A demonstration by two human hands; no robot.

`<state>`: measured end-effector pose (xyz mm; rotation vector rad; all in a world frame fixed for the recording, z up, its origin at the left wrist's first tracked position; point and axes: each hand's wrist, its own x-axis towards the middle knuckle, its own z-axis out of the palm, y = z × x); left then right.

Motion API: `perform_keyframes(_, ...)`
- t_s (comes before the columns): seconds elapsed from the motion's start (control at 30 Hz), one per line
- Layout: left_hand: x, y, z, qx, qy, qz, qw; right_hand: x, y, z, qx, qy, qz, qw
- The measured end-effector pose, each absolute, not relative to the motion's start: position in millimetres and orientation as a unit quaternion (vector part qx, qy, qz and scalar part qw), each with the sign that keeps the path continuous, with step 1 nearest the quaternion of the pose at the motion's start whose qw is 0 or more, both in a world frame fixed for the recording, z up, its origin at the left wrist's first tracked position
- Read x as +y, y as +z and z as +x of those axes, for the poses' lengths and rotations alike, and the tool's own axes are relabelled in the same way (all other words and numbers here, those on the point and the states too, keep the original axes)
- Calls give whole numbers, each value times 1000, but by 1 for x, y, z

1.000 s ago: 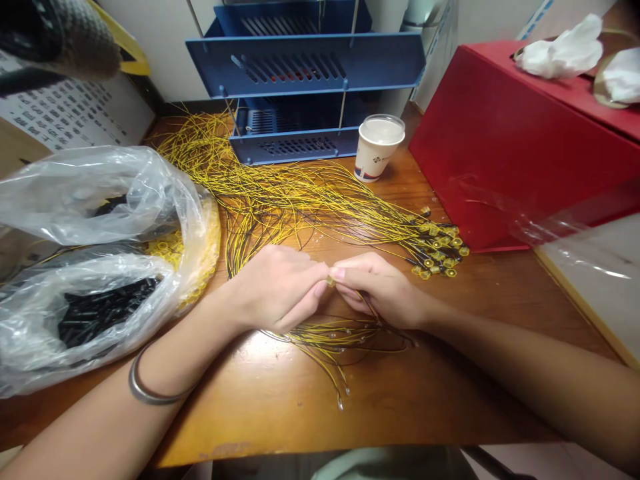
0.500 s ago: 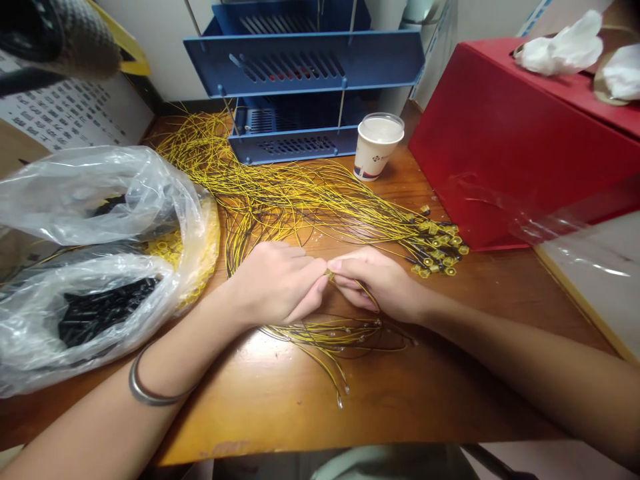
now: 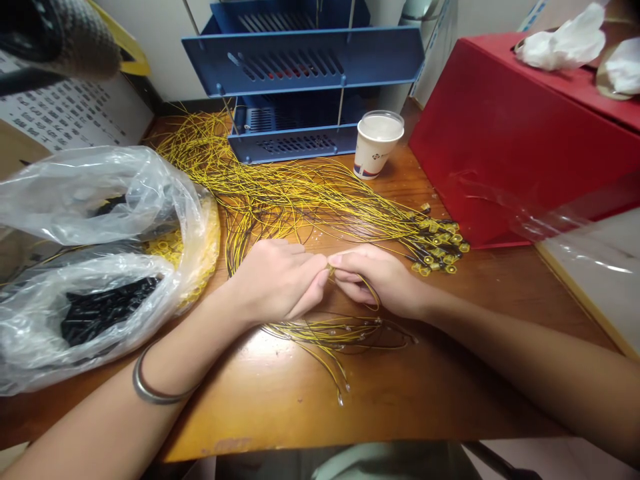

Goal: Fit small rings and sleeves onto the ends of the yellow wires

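Observation:
My left hand (image 3: 283, 280) and my right hand (image 3: 377, 277) meet fingertip to fingertip above the wooden table, both closed in a pinch. Between them shows a small yellow piece (image 3: 331, 268), mostly hidden by the fingers. A yellow-and-black wire (image 3: 373, 293) runs from this spot and curls under my right fingers. Below my hands lies a loose bunch of similar wires (image 3: 320, 333) with small clear tips. Beyond them spreads a large bundle of yellow and black wires (image 3: 300, 190), whose right ends carry yellow caps (image 3: 440, 247) and black sleeves.
At left, a clear plastic bag (image 3: 100, 267) holds black tubes (image 3: 107, 310), with yellow caps (image 3: 167, 250) beside them. A paper cup (image 3: 379, 147) stands before the blue letter tray (image 3: 300, 63). The red box (image 3: 510, 147) with tissues occupies the right.
Both hands stay together in nearly the same place. The right fingers have shifted slightly around the small piece, and the view has moved a little.

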<state>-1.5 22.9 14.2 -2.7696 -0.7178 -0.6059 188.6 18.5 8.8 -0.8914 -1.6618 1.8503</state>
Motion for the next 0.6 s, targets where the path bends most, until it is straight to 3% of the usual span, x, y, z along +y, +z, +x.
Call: perform_keyframes(0.6,22,13,0,-254,-201,-936,135,21,7,190,-623,670,-314,253)
